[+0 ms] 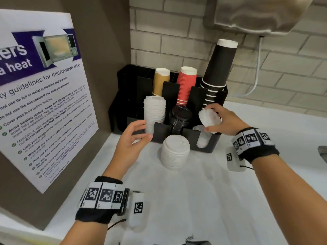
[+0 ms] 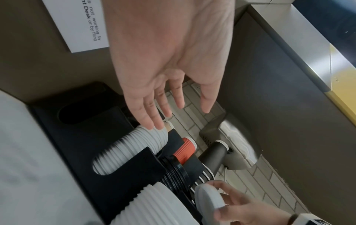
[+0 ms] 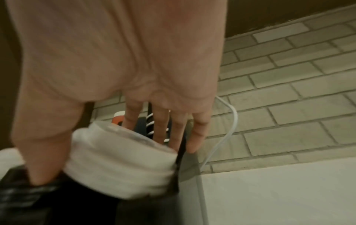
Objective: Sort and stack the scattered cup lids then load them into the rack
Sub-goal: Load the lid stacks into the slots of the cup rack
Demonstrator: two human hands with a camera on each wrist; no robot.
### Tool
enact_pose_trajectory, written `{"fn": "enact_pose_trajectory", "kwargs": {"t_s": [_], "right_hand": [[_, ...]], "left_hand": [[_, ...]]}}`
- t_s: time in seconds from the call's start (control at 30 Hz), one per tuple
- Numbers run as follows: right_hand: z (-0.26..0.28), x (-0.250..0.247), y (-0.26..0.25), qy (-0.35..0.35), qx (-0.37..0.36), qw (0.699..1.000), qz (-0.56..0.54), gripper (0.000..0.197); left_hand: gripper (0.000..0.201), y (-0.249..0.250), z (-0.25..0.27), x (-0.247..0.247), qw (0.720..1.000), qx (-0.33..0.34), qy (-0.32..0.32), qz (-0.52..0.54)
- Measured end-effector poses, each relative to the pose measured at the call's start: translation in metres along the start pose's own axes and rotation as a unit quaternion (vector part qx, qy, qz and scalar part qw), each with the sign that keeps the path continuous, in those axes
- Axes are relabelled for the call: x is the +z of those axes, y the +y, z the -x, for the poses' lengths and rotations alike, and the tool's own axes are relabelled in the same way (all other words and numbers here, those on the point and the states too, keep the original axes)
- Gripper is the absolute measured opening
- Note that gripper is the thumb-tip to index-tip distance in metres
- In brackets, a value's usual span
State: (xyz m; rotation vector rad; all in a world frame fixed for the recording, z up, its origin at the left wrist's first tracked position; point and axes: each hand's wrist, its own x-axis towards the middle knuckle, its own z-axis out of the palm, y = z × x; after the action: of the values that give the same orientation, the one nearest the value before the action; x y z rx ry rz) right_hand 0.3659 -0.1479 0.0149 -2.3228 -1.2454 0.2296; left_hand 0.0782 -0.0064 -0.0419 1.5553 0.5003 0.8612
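From the head view, a short stack of white lids (image 1: 209, 119) is gripped by the right hand (image 1: 224, 121) above the black rack's (image 1: 208, 145) right front slot. In the left wrist view, the left hand (image 2: 169, 60) is held open, fingers straight, beside the racked white lids (image 2: 131, 150). In the right wrist view, the held stack (image 3: 123, 161) is seen blurred, clasped between thumb and fingers (image 3: 161, 121).

On your left wrist (image 1: 101, 200) you wear a black cloth band, and around it goes a ring of white square tiles, each printed with a black pattern like a small code. A black clip sits at the side of this ring. Beside it hangs a white box-shaped camera (image 1: 137, 208) with one more code tile on its face, and a thin dark cable comes out below the band.

Your right wrist (image 1: 254, 144) has the same set: a black cloth band, a ring of white code tiles, and a white camera box (image 1: 234, 160) under it with a code tile and a thin black cable. Your forearms are bare, with no sleeves.
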Motion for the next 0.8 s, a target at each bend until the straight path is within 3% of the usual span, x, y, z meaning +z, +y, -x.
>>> {"fn": "enact_pose_trajectory", "kwargs": {"t_s": [0.27,0.6,0.8], "right_hand": [[-0.021,0.02,-0.009,-0.063,0.037,0.974,0.216,0.078],[-0.017,0.041,-0.011,-0.1,0.049,0.933,0.341,0.081],[-0.017,0.048,-0.011,-0.065,0.044,0.937,0.339,0.08]], "left_hand": [[0.032,-0.002,0.004,-0.005,1.0,-0.004,0.011,-0.011],[0.03,-0.001,0.007,-0.005,1.0,-0.011,0.015,-0.014],[0.03,-0.002,0.006,-0.005,1.0,-0.015,0.015,-0.015]]}}
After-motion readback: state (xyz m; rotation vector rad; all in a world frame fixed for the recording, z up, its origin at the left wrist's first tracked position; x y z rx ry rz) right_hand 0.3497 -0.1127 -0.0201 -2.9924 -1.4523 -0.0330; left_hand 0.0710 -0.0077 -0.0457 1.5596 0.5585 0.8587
